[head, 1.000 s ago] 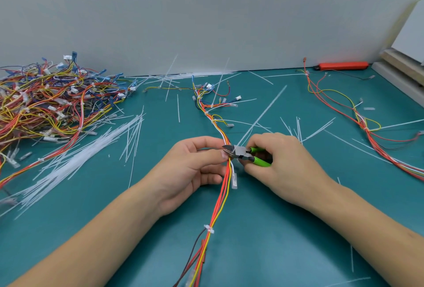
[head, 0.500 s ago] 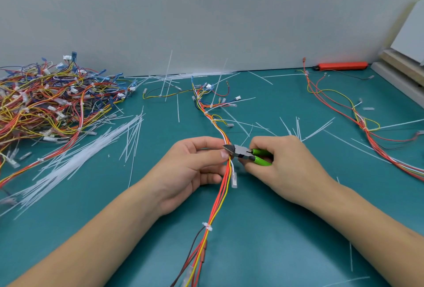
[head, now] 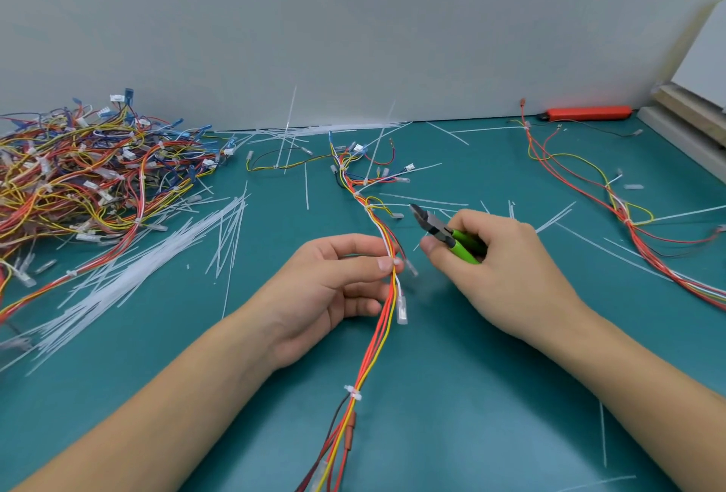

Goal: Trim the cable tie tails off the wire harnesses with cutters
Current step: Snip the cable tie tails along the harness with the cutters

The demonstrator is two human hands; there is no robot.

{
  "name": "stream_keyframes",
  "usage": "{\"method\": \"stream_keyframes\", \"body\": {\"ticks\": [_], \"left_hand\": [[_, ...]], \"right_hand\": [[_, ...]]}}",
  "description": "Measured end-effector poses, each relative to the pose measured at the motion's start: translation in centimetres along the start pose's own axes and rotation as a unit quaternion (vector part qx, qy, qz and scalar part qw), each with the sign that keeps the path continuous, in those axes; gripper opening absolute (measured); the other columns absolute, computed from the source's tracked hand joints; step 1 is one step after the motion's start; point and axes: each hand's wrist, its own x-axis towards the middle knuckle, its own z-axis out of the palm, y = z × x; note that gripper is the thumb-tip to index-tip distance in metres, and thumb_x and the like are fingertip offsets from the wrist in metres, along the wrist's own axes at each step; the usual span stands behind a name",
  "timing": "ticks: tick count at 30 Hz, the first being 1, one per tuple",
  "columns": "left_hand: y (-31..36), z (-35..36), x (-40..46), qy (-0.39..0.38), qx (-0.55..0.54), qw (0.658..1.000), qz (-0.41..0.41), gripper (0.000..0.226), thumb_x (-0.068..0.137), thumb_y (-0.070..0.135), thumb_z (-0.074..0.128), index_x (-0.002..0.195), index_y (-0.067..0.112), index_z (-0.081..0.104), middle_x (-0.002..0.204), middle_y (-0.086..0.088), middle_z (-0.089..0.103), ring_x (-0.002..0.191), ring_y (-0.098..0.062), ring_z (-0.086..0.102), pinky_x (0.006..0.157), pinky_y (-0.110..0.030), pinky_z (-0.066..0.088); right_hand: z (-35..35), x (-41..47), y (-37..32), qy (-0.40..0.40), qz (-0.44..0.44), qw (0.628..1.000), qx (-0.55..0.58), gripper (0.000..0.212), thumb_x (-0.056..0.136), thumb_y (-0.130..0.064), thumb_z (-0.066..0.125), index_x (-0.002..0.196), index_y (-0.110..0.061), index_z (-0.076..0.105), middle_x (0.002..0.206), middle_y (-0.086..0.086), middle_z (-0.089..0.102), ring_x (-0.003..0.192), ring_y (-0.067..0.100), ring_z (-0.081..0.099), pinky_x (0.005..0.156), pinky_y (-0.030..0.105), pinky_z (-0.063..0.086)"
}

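A wire harness (head: 375,338) of red, orange, yellow and white wires runs from the far middle of the teal mat toward me. My left hand (head: 334,291) pinches it between thumb and fingers at mid length. My right hand (head: 499,271) grips green-handled cutters (head: 440,230), their jaws raised and pointing up-left, just right of the harness and clear of it. A trimmed cable tie (head: 352,393) sits lower on the bundle. Further up, untrimmed white tie tails (head: 377,153) stick up from the harness.
A big heap of harnesses (head: 86,181) fills the left. A fan of cut white tails (head: 129,275) lies beside it. Another harness (head: 628,224) lies at the right, an orange tool (head: 587,113) by the wall, stacked boards (head: 687,118) at far right.
The cutters have come off the harness, up and to the right. My left hand still pinches the wires, and the harness has shifted slightly.
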Motion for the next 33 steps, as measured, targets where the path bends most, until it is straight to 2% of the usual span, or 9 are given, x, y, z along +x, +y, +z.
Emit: {"method": "stream_keyframes", "body": {"ticks": [4,8,11,16,19,22,27,30,33], "left_hand": [[0.1,-0.1,-0.2,-0.019,0.011,1.000,-0.008,0.019,0.080,0.009,0.075,0.098,0.012,0.077,0.096,-0.011,0.076,0.063,-0.018,0.068,0.061,-0.027,0.058],[0.3,-0.1,-0.4,-0.043,0.037,0.998,-0.019,0.020,0.079,0.008,0.076,0.098,0.013,0.078,0.095,-0.012,0.076,0.066,-0.020,0.071,0.059,-0.027,0.058],[0.5,-0.1,-0.6,-0.083,0.062,0.995,-0.016,0.018,0.078,0.008,0.078,0.095,0.012,0.077,0.094,-0.013,0.076,0.064,-0.021,0.071,0.060,-0.027,0.058],[0.5,0.0,-0.9,-0.130,0.138,0.982,-0.008,0.013,0.079,0.005,0.078,0.091,0.011,0.075,0.090,-0.015,0.075,0.060,-0.021,0.067,0.062,-0.028,0.056],[0.4,0.0,-0.8,-0.144,0.169,0.975,-0.007,0.011,0.082,0.005,0.076,0.090,0.012,0.076,0.087,-0.011,0.074,0.058,-0.019,0.064,0.062,-0.026,0.053],[0.3,0.1,-0.8,-0.126,0.189,0.974,0.001,0.011,0.083,0.009,0.079,0.093,0.011,0.076,0.086,-0.010,0.074,0.065,-0.022,0.068,0.063,-0.027,0.055],[0.4,0.1,-0.5,-0.052,0.105,0.993,-0.029,0.035,0.083,0.016,0.075,0.114,0.005,0.063,0.088,-0.014,0.068,0.068,-0.026,0.068,0.057,-0.031,0.057],[0.8,-0.1,-0.3,-0.017,0.030,0.999,-0.036,0.036,0.079,0.028,0.074,0.109,0.008,0.069,0.087,-0.011,0.064,0.068,-0.022,0.064,0.053,-0.030,0.055],[0.6,-0.1,0.0,0.008,0.005,1.000,-0.023,0.019,0.088,0.032,0.074,0.093,0.014,0.079,0.090,-0.010,0.071,0.069,-0.016,0.065,0.054,-0.026,0.055]], "right_hand": [[-0.4,0.1,0.0,-0.001,0.004,1.000,0.024,0.030,0.097,-0.034,0.068,0.073,-0.021,0.057,0.055,-0.010,0.042,0.052,0.010,0.034,0.049,0.018,0.031],[-0.5,0.1,-0.2,-0.025,0.004,0.997,0.076,0.013,0.100,-0.033,0.063,0.091,-0.026,0.070,0.076,-0.003,0.070,0.058,0.007,0.049,0.058,0.019,0.042],[-0.2,-0.2,-0.6,-0.072,-0.015,0.991,0.111,0.012,0.098,-0.041,0.062,0.105,-0.038,0.071,0.085,0.005,0.072,0.075,0.028,0.063,0.077,0.046,0.057],[0.2,-0.8,-1.1,-0.150,-0.044,0.976,0.149,0.022,0.095,-0.042,0.062,0.111,-0.032,0.071,0.093,0.011,0.073,0.091,0.037,0.066,0.089,0.057,0.053],[0.0,-0.5,-1.0,-0.149,-0.023,0.967,0.205,0.020,0.092,-0.036,0.069,0.110,-0.033,0.076,0.101,0.001,0.078,0.103,0.027,0.070,0.098,0.042,0.053],[-0.1,-0.5,-1.2,-0.155,-0.013,0.961,0.230,0.018,0.089,-0.029,0.072,0.105,-0.035,0.077,0.101,-0.003,0.079,0.098,0.015,0.073,0.092,0.024,0.056],[-0.3,-0.6,-1.4,-0.164,-0.011,0.962,0.220,0.018,0.095,-0.014,0.075,0.104,-0.030,0.078,0.088,-0.012,0.076,0.077,0.004,0.063,0.074,0.017,0.050],[-0.4,-0.7,-1.5,-0.171,-0.036,0.968,0.178,0.016,0.095,-0.011,0.074,0.100,-0.026,0.077,0.079,-0.018,0.071,0.072,-0.001,0.062,0.072,0.011,0.046],[-0.2,-0.9,-1.4,-0.197,-0.063,0.972,0.111,0.007,0.096,-0.019,0.074,0.101,-0.024,0.075,0.084,-0.003,0.072,0.080,0.020,0.064,0.080,0.035,0.054]]}}
